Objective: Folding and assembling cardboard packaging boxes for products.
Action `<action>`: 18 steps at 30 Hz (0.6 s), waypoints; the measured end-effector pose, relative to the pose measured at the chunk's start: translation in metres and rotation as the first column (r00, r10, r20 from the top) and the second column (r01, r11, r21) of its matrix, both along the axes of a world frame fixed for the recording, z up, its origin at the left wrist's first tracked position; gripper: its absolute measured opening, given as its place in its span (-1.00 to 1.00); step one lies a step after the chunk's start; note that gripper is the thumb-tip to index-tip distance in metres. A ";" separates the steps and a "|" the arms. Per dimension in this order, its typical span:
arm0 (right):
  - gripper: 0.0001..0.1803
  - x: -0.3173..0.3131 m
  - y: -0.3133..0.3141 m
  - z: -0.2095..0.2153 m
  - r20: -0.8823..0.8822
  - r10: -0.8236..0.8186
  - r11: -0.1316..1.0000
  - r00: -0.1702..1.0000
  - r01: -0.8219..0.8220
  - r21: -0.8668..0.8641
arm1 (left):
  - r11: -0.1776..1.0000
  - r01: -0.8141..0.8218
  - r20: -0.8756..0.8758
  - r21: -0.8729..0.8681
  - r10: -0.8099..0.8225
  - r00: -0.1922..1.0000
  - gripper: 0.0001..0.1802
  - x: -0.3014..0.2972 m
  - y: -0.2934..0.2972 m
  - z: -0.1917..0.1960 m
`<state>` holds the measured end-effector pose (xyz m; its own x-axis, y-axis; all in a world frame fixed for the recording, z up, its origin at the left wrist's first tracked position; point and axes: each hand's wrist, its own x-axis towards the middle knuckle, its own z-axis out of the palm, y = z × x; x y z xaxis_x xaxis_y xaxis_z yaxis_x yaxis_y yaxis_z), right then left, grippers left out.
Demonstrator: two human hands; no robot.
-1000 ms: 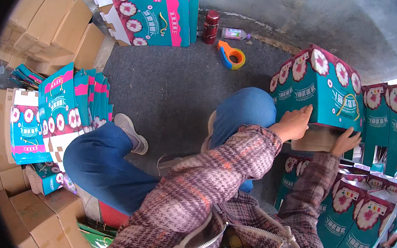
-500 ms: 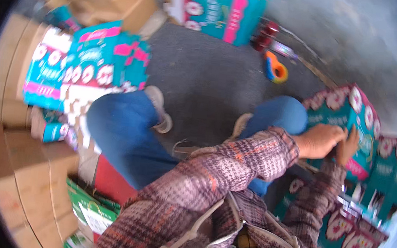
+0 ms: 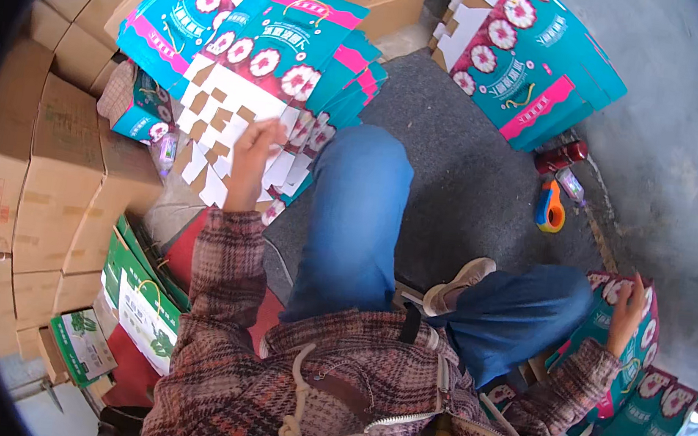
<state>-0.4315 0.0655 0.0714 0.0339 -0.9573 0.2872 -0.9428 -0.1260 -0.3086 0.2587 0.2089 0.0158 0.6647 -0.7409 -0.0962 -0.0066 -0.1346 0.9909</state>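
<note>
1. Left hand (image 3: 256, 144) has been moved off the built box (image 3: 603, 323), across to the flat cartons (image 3: 275, 44); right hand (image 3: 627, 311) has been left by the box. View has been swung too.
2. Flat cartons: seen in a fanned stack, well to the left of the tape dispenser (image 3: 549, 203), white flaps (image 3: 224, 124) turned toward the person.
3. Built box: seen nearer the person than the tape dispenser and to its right, partly hidden by the leg.
4. Left hand: fingers half curled, placed at the flaps; contact or hold cannot be told.
5. Right hand: opened, fingers extended, no grip seen; touch on the box cannot be told.
6. Handling (judged): cartons light, stiffish, creasable, likely slippery when stacked. Best held by a solid panel edge; thin flaps could be bent.
</note>
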 end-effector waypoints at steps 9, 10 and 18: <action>-0.64 0.189 -0.048 -0.031 0.447 0.333 0.790 0.831 -0.504 0.350 | 0.822 -0.532 -0.900 -0.205 0.056 0.433 -0.56 0.076 -0.093 -0.178; -0.65 0.188 -0.048 -0.041 0.337 0.317 0.776 0.886 -0.447 0.445 | 0.822 -0.533 -0.905 -0.199 0.054 0.422 -0.56 0.077 -0.107 -0.186; -0.65 0.205 -0.051 -0.052 0.243 0.363 0.764 0.900 -0.437 0.475 | 0.646 -0.715 -0.961 -0.269 -0.137 0.239 -0.21 0.087 -0.158 -0.223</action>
<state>-0.2261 0.0147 0.0194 0.4445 -0.8725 -0.2030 -0.7890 -0.2740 -0.5500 0.3454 0.0511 -0.2070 0.6248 -0.6415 -0.4451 0.7462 0.6584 0.0984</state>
